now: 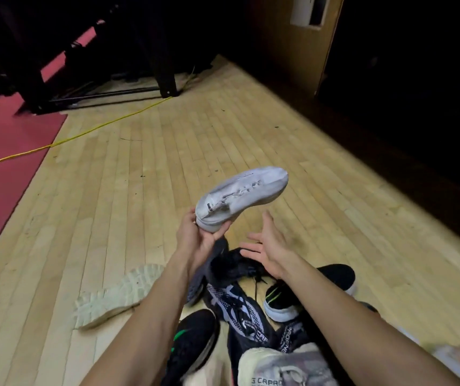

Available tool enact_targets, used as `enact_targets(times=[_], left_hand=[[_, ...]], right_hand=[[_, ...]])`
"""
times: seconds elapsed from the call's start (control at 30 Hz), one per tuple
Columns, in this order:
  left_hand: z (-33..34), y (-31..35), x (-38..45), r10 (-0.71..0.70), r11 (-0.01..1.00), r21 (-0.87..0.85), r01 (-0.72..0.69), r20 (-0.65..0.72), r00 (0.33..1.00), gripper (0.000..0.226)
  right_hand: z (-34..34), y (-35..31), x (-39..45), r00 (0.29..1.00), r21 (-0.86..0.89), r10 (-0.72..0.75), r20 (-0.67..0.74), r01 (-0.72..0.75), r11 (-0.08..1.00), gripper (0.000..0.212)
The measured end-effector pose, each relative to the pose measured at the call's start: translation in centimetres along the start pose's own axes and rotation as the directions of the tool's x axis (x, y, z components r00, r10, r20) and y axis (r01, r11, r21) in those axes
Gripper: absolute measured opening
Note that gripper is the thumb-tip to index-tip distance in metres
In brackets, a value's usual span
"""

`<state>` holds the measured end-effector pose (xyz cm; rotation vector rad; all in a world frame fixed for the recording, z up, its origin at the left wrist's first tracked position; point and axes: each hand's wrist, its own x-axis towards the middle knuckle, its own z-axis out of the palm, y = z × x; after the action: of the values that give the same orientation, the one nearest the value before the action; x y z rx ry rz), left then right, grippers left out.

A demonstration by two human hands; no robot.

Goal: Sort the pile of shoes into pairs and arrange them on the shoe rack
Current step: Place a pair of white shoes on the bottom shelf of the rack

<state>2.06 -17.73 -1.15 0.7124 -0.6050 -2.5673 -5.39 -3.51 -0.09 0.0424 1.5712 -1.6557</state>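
White canvas, laced and soft-looking, makes up the sneaker (241,196) held up over the floor (145,168); the left hand (195,240) cups its heel from below, fingers curled round the rubber sole edge, toe pointing up and away to the right. A small dark label sits on the tongue, too blurred to read. The right hand (267,246) hovers just beside it, palm up, fingers spread and relaxed, holding nothing.

Below the hands lies the pile (237,307) of shoes on pale wooden strip flooring: dark knit trainers with patterned grey uppers and loose black laces, one black shoe with a green mark (192,341), another black one with a white sole and green stripes (279,305), and a black slip-on (337,274) partly behind the right forearm. To the left a shoe lies sole up (120,293), its pale tread ridged and worn. At the bottom edge a beige shoe (284,366) with printed lettering is cut off by the frame.

Further out, a yellow cable (89,132) snakes across the boards onto a red mat (5,151). Dark metal frame legs (167,76) stand at the top left; whether this is the rack cannot be made out. The right side falls into deep shadow beside a wooden door (292,45)
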Motion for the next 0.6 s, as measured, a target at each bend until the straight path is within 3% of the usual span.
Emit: enact_targets(times=[0.17, 0.33, 0.43, 0.5, 0.6], left_hand=[[4.7, -5.3, -3.6, -0.128, 0.992, 0.032, 0.124, 0.205, 0.970, 0.019], [9.3, -8.5, -8.0, -0.256, 0.967, 0.081, 0.243, 0.300, 0.919, 0.019], [12.8, -10.7, -11.3, -0.344, 0.938, 0.162, 0.305, 0.340, 0.875, 0.023], [15.1, -12.1, -13.3, -0.359, 0.927, 0.250, 0.281, 0.360, 0.861, 0.023], [18.1, -13.7, -16.0, -0.336, 0.856, 0.502, 0.119, 0.368, 0.867, 0.031]], right_hand=[[-4.1, -3.0, -4.4, 0.988, 0.133, -0.110, -0.106, 0.124, 0.983, 0.054], [-8.9, -4.4, -9.5, 0.953, 0.227, -0.144, -0.268, 0.207, 0.952, 0.047], [-12.3, -5.9, -13.0, 0.887, 0.341, -0.171, -0.429, 0.334, 0.879, 0.051], [-14.4, -6.8, -15.6, 0.845, 0.379, -0.197, -0.498, 0.416, 0.826, 0.048], [-17.0, -8.1, -19.9, 0.800, 0.337, -0.256, -0.542, 0.486, 0.806, 0.041]])
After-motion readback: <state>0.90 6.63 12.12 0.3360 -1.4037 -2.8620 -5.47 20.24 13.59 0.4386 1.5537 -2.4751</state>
